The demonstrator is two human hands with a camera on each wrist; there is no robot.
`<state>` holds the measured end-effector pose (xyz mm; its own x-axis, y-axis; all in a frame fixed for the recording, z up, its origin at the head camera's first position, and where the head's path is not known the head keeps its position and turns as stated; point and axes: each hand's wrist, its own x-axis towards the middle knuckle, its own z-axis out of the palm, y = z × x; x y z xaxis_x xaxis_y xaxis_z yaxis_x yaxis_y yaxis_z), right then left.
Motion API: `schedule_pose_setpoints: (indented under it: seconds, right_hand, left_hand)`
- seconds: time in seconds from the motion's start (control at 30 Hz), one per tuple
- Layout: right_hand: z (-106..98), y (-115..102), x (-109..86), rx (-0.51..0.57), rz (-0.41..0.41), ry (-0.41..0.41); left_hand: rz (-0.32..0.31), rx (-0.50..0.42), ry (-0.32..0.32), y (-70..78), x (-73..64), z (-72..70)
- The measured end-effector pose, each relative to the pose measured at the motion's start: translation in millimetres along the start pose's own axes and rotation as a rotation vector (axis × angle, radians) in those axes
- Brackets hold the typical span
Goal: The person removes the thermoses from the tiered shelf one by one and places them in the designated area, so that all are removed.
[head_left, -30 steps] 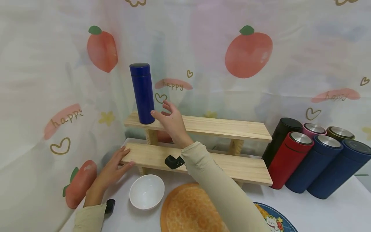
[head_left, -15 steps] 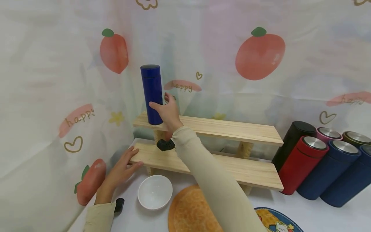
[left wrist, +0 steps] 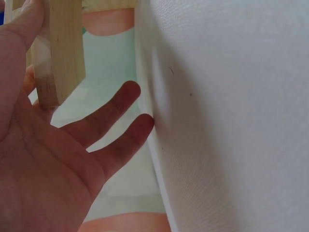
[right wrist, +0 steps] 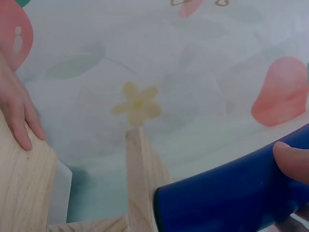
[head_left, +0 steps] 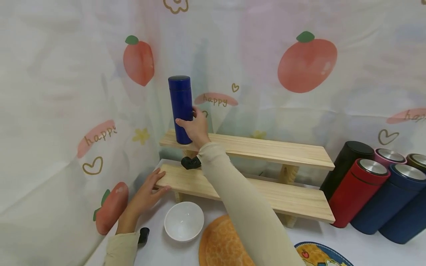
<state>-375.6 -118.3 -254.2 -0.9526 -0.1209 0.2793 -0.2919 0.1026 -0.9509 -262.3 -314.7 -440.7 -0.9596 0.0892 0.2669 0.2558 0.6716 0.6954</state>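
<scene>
A blue thermos bottle [head_left: 181,107] stands upright on the left end of the upper board of a two-tier wooden shelf [head_left: 266,149]. My right hand [head_left: 196,127] holds its lower half, thumb across the front and fingers round the far right side. In the right wrist view the thermos [right wrist: 231,191] has its base against the board. My left hand [head_left: 146,194] rests at the left end of the lower board [head_left: 189,181], thumb by the front edge. The left wrist view shows that hand [left wrist: 53,159] with two fingers stretched out past the board end [left wrist: 63,58].
Several thermos bottles stand right of the shelf, among them a red one [head_left: 359,192] and a black one [head_left: 347,166]. In front are a white bowl [head_left: 184,221], a round brown mat [head_left: 223,244] and a blue-rimmed patterned mat [head_left: 324,255]. A printed cloth [head_left: 253,55] hangs behind.
My right hand has closed round the thermos, its fingers going behind it. The thermos still stands on the upper board. The head view has swung left; my left hand stays at the board end.
</scene>
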Motion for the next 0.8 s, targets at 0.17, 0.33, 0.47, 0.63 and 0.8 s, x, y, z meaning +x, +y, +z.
schedule_pose_setpoints:
  seconds: [0.17,0.33,0.47,0.63,0.8]
  right_hand:
    - [-4.3,6.5,-2.1,-0.011,-0.038,0.042]
    - [-9.9,9.9,-7.7,0.003,-0.062,0.044]
    - [-15.5,9.3,-14.8,0.033,-0.068,0.027]
    - [-22.8,4.5,-24.6,0.081,-0.106,-0.003]
    - [-31.5,0.3,-36.6,0.115,-0.154,-0.043]
  left_hand:
    - [-0.016,-0.016,-0.014,4.3,-1.3,5.4]
    - [-0.015,-0.015,-0.014,7.4,-1.8,7.5]
    - [-0.012,-0.018,-0.017,8.0,-2.1,7.1]
    - [-0.021,-0.015,-0.023,7.5,-2.6,3.2]
    - [-0.036,-0.004,-0.028,7.1,-4.8,-1.2]
